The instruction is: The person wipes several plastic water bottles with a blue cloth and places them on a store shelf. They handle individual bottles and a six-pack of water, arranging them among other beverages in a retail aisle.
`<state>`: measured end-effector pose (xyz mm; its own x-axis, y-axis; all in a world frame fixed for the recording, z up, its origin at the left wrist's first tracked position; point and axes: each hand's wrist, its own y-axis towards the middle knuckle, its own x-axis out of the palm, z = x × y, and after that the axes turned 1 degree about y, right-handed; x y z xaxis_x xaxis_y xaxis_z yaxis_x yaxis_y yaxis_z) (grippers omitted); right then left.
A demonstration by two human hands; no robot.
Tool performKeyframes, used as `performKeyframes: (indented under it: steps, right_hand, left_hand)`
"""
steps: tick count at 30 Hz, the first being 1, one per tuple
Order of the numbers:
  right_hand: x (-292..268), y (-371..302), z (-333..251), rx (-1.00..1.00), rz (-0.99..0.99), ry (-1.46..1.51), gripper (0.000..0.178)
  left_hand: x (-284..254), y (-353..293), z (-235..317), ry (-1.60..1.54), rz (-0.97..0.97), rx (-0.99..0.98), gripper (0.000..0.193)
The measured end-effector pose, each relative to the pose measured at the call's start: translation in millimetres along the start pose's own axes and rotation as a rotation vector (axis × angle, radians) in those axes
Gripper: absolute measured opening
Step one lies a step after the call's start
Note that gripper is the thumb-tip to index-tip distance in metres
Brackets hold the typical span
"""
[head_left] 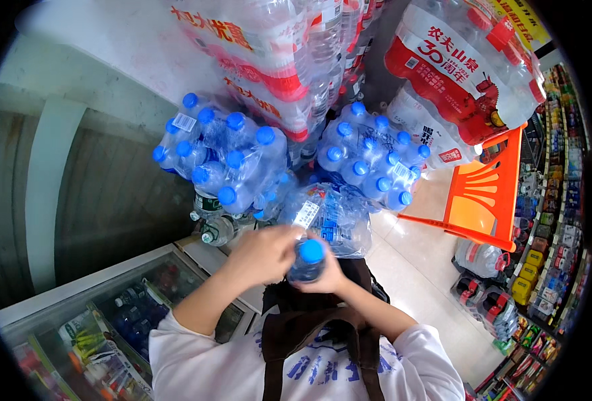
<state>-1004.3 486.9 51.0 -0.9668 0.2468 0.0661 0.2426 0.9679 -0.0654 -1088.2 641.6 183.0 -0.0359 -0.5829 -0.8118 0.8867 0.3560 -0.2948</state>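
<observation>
A clear water bottle [305,272] with a blue cap stands close to my chest. My right hand [329,275] is wrapped round its side. Just left of the cap is my left hand [264,252], its fingers curled in and their tips hidden, so what they hold, if anything, does not show. Right behind both hands sits a shrink-wrapped pack of bottles [346,224] with loose, crumpled film and a white label [306,214].
Behind stand two wrapped blue-capped packs, one left [226,150] and one right [369,154]. Taller stacks [269,60] of red-labelled packs rise beyond. A glass-topped freezer [109,327] lies at left. An orange plastic stool [476,194] and stocked shelves [553,227] are at right.
</observation>
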Motion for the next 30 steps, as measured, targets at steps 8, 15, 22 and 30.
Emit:
performKeyframes:
  steps: [8, 15, 22, 30]
  right_hand:
    - [-101, -82, -13, 0.149, 0.572, 0.233, 0.094]
    - [-84, -114, -37, 0.081, 0.887, 0.437, 0.082]
    - [-75, -128, -35, 0.220, 0.864, 0.527, 0.060]
    - [-74, -157, -28, 0.203, 1.013, 0.389, 0.058]
  left_hand:
    - [173, 18, -36, -0.640, 0.159, 0.175, 0.011]
    - [247, -1, -125, -0.698, 0.601, -0.480, 0.013]
    - [270, 52, -157, -0.427, -0.193, -0.332, 0.037]
    - [310, 114, -154, -0.329, -0.002, -0.253, 0.049]
